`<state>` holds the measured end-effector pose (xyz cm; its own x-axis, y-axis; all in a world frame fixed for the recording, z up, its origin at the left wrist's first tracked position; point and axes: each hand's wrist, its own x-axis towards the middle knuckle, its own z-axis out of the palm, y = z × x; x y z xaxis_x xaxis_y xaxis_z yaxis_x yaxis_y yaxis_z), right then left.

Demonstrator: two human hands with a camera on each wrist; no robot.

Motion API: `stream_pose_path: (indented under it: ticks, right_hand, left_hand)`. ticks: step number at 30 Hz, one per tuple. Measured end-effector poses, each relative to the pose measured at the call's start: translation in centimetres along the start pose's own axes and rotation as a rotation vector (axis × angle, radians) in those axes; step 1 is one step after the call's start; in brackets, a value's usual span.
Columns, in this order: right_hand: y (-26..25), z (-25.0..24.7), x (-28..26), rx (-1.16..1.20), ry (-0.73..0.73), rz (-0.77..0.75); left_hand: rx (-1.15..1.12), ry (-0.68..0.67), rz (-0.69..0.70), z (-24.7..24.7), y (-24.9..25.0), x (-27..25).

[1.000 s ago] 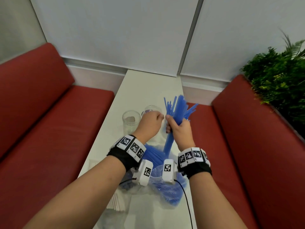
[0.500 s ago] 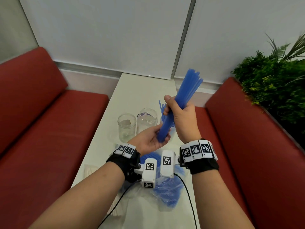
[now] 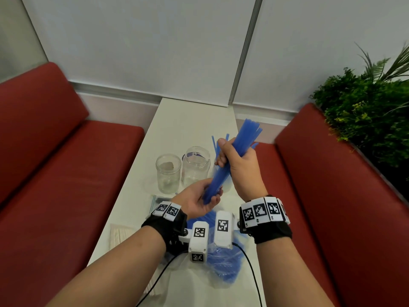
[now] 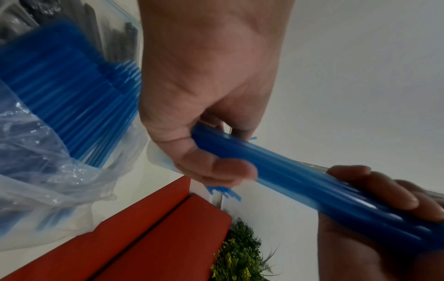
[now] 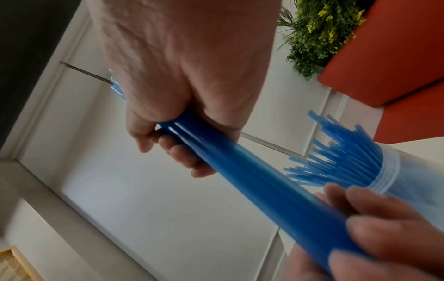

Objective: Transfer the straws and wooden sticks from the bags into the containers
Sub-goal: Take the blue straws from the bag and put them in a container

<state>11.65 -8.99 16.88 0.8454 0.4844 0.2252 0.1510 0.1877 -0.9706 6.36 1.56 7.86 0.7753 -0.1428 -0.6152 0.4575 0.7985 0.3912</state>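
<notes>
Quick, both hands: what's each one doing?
Left hand: fingers curled round the lower end of the blue straw bundle.
Right hand: grips the bundle's middle.

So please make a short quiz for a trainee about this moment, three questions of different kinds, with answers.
1. True or false: the right hand grips the bundle of blue straws.
2. Which jar already holds straws? A: the left jar. B: the middle jar. C: the right jar.
3. Fill in: the bundle's lower end rests in the ___ hand.

Key: 1 true; 2 C; 3 left.
</notes>
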Motion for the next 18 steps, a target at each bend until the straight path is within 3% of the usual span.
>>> stream_pose_path:
  ticks: [4, 7, 10, 14, 16, 18]
  right_hand:
    - [1.5, -1.1, 0.3, -0.184, -0.065, 0.046]
    - [1.3, -3.3, 1.3, -0.408, -0.271, 0.192]
    - [0.2, -4.5, 2.6, -0.432, -0.431, 0.358]
    - [-1.3, -5.2, 5.3, -0.408, -0.310, 0.258]
    - [-1.9, -5.9, 6.9, -0.372, -0.180, 0.168]
    - [-2.2, -6.8, 8.3, -0.337, 0.016, 0.077]
  left_hand:
    - [0.052, 0.135, 0.187, -1.1, -0.5, 1.3]
    - [0.125, 0.189, 0.269, -2.7, 0.1, 2.1]
    - [0.181, 0.206, 0.288, -3.5, 0.6, 3.0]
    - [0.207, 0.257, 0.330, -2.4, 1.2, 4.3]
    - [0.391, 0.325, 0.396, -2.6, 1.3, 5.0]
    - [0.715, 0.390, 0.496, -3.3, 1.1, 5.3]
